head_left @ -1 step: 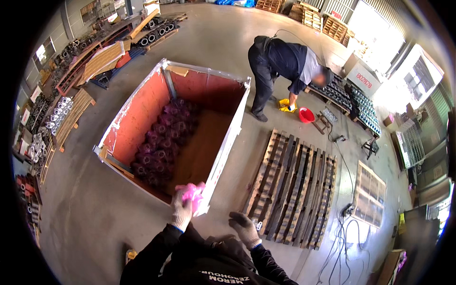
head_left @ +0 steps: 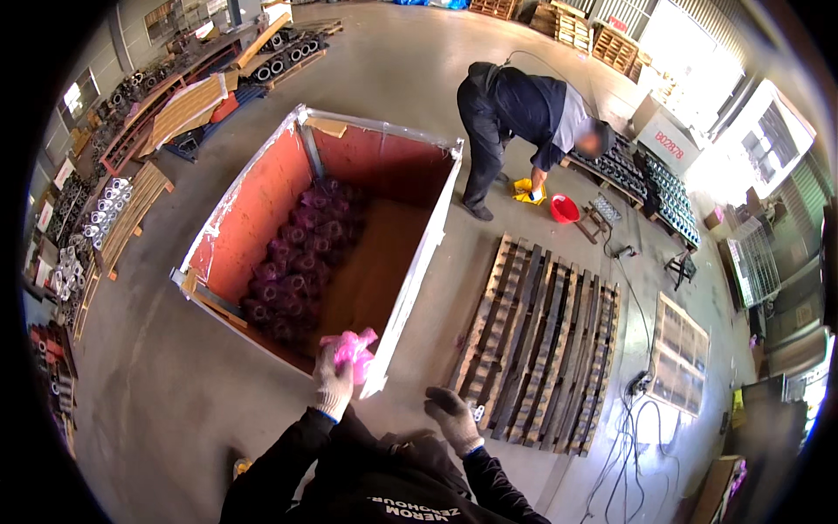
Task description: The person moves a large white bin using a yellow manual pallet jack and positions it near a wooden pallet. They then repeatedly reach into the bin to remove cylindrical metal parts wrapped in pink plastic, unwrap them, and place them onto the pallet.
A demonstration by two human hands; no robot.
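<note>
A pink-wrapped bundle [head_left: 351, 349] is grasped in the gloved left hand [head_left: 333, 377], carried at its finger end, ahead of the wrist. In view it is overlapped with the near right corner of the big bin [head_left: 431, 240]; whether it is over the rim or short of it cannot be told. Long axis not readable, wrapping crumpled. Inside the bin, similar purple-wrapped parts [head_left: 301, 249] are piled along the left side, ahead and to the left of the bundle. The left hand is clearly the nearer one to both bundle and bin. The gloved right hand [head_left: 452, 417] is held off to the right, fingers half bent, palm hidden; its grip cannot be told. Just beside it, a small silver piece [head_left: 478, 412] is seen by the slatted pallet [head_left: 524, 349].
</note>
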